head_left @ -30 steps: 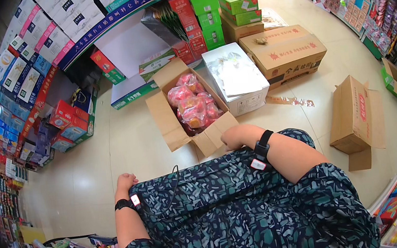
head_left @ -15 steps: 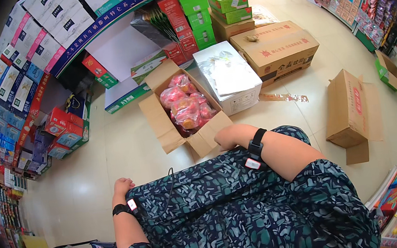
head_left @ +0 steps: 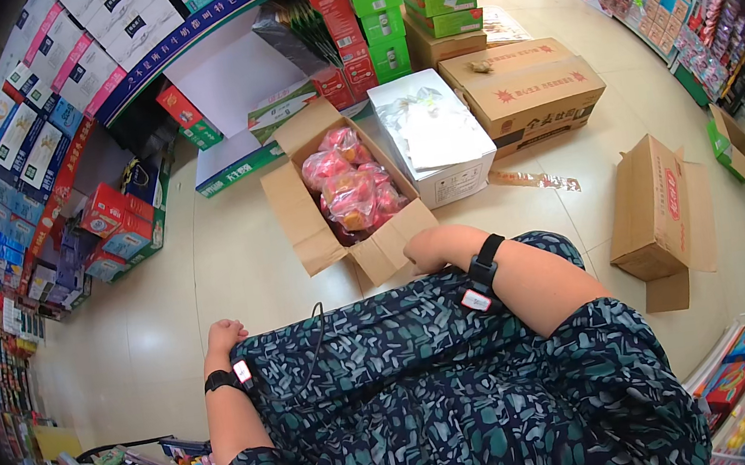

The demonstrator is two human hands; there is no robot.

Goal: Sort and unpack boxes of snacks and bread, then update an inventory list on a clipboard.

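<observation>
Above the open brown cardboard carton (head_left: 392,243), a hand could pass straight down between the splayed flaps to the red, clear-plastic-wrapped bundles (head_left: 351,200). The white rectangular box (head_left: 458,183) blocks access along its right side; pale tiled floor (head_left: 230,250) leaves room on the left.

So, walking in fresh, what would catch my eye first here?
Probably the open cardboard box near the middle, holding red bundles in clear wrapping, with the right hand close to its near flap. Then the dark patterned garment across the lower part, and bright green boxes stacked near the top.
</observation>
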